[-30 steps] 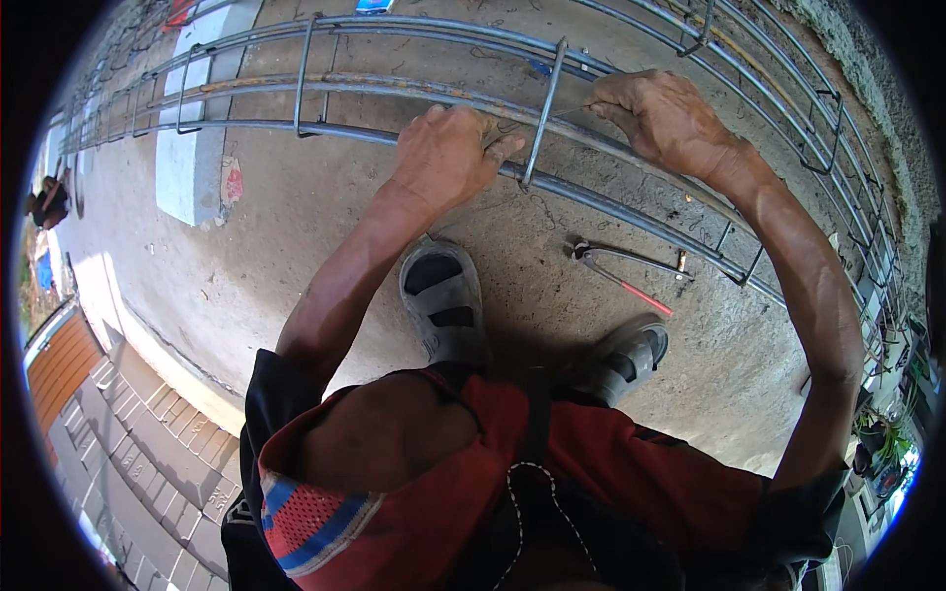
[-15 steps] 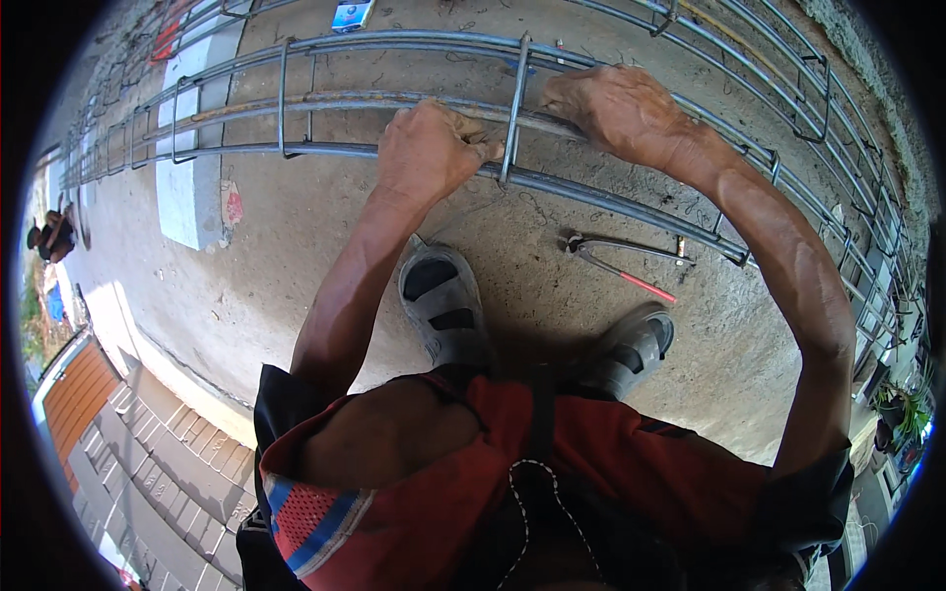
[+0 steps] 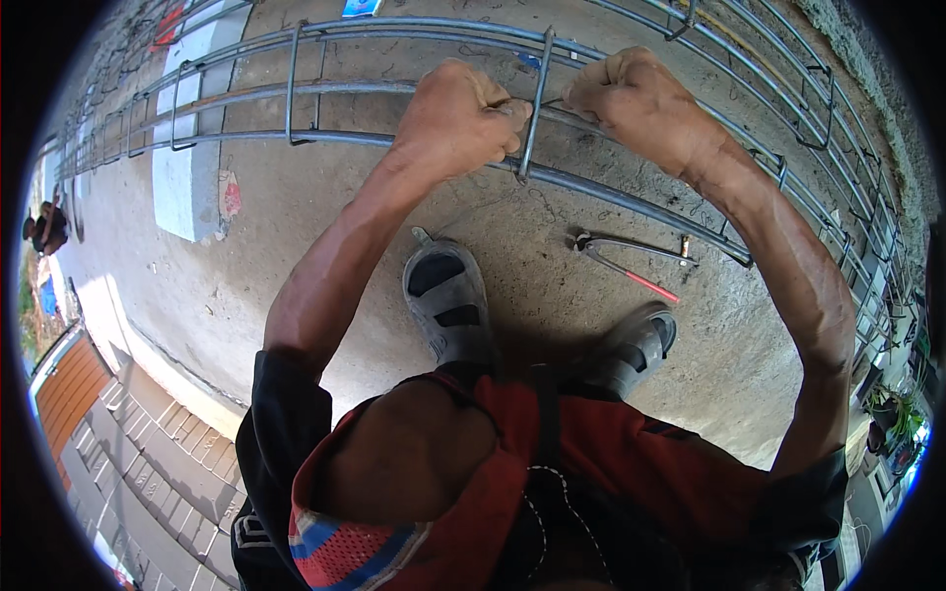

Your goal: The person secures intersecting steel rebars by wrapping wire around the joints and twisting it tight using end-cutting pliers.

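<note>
A long cage of steel reinforcing bars [image 3: 345, 138] crosses in front of me. Upright across it stands a square stirrup [image 3: 537, 103], between my two hands. My left hand [image 3: 458, 118] is closed just left of this stirrup, its fingertips near the steel. On the other side my right hand [image 3: 636, 103] is closed too, thumb and fingers pinched together above the middle bar. A thin dark line shows between the hands; whether it is wire cannot be made out. What each hand pinches is hidden by the fingers.
Pincers [image 3: 631, 266] with a red handle lie on the concrete floor, right of my sandalled feet [image 3: 448, 305]. A second bar cage [image 3: 749, 69] stands beyond, at the right. A pale slab [image 3: 187, 197] lies left. Someone [image 3: 46, 229] is at the far left edge.
My left hand has moved up and right, off the nearer bars toward the stirrup. The right hand has shifted slightly up and right. Both stay closed.
</note>
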Action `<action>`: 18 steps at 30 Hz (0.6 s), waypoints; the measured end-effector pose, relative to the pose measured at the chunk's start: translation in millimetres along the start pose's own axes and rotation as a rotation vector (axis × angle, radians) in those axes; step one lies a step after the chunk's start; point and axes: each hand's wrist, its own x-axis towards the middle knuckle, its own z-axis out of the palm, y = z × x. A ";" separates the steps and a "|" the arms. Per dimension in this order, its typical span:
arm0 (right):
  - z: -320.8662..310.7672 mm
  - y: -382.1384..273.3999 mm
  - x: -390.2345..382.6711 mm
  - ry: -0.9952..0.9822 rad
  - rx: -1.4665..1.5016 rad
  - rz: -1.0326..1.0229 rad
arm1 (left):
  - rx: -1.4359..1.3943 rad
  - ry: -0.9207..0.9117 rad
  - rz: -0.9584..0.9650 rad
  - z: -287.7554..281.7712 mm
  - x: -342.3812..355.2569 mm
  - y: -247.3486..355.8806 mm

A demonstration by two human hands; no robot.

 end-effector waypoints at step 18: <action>49.4 -12.4 -38.5 -0.246 0.253 -0.184 | 0.039 -0.068 0.044 -4.9 18.4 8.7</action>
